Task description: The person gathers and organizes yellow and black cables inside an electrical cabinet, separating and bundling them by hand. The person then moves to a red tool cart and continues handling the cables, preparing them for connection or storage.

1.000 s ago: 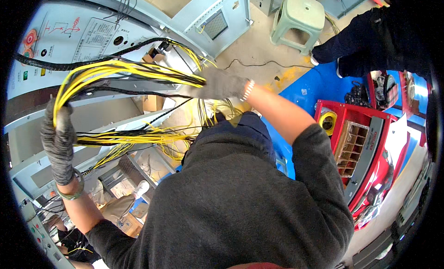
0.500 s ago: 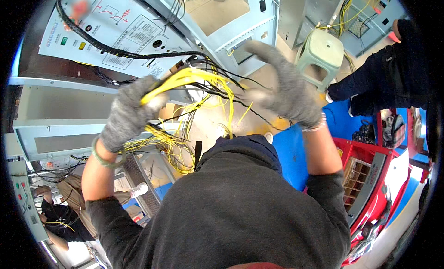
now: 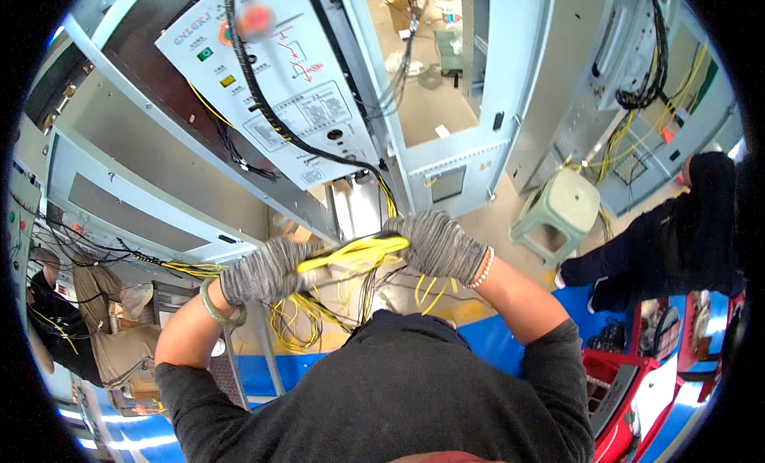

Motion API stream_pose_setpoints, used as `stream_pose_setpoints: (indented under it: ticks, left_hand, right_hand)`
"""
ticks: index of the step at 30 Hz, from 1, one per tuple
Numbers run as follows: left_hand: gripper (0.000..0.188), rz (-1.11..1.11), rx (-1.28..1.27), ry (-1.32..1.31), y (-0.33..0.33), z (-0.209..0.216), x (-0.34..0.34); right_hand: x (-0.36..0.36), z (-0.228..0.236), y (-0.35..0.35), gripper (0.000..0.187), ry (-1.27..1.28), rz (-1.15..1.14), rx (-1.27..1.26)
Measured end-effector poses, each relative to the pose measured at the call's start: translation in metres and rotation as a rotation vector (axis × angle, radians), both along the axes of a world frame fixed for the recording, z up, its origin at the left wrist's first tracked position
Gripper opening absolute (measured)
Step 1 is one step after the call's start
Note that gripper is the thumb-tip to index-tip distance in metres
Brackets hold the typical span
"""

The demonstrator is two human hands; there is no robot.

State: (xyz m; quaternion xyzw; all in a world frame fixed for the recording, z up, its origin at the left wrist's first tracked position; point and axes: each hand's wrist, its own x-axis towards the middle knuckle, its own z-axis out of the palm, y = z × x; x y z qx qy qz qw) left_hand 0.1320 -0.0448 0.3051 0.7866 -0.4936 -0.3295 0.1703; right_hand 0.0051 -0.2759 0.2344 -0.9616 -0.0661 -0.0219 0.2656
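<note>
A bundle of yellow wires [image 3: 351, 254] runs between my two gloved hands, just above my dark grey sweatshirt. My left hand [image 3: 267, 272], in a grey knit glove with a green bangle at the wrist, is closed around the bundle's left part. My right hand [image 3: 437, 244], also gloved and with a bead bracelet, grips the right end. Loose yellow and black wire loops [image 3: 303, 319] hang below the hands. Behind them stands a grey electrical cabinet [image 3: 446, 156] with a white labelled panel [image 3: 279, 88].
A pale green plastic stool [image 3: 558, 212] stands right of the cabinet. A person in dark clothes [image 3: 669, 240] crouches at the right by another wired cabinet [image 3: 637, 80]. A red tool tray [image 3: 617, 387] lies on blue floor matting at lower right. Another person [image 3: 56, 319] sits at far left.
My hands came together in front of my chest, gathering the spread yellow wires into one tight bundle. My head turned, so the cabinet panel now fills the upper view.
</note>
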Motion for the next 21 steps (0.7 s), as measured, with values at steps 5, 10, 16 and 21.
stream_pose_setpoints:
  ticks: [5,10,16,21]
  left_hand:
    - [0.034,0.082,-0.079,0.641,0.011,-0.012,0.015]
    - [0.043,0.114,-0.321,0.360,0.009,-0.031,0.045]
    - [0.034,-0.044,-0.398,-0.133,0.051,0.032,0.114]
    - [0.028,0.260,-0.671,-0.557,0.123,0.057,0.207]
  right_hand:
    - [0.039,0.027,0.022,0.027,0.052,0.059,-0.154]
    - [0.080,0.056,0.051,0.025,0.066,0.100,-0.220]
    - [0.093,-0.011,0.020,0.028,0.116,0.061,0.153]
    - [0.078,-0.055,-0.037,0.019,0.260,-0.576,0.040]
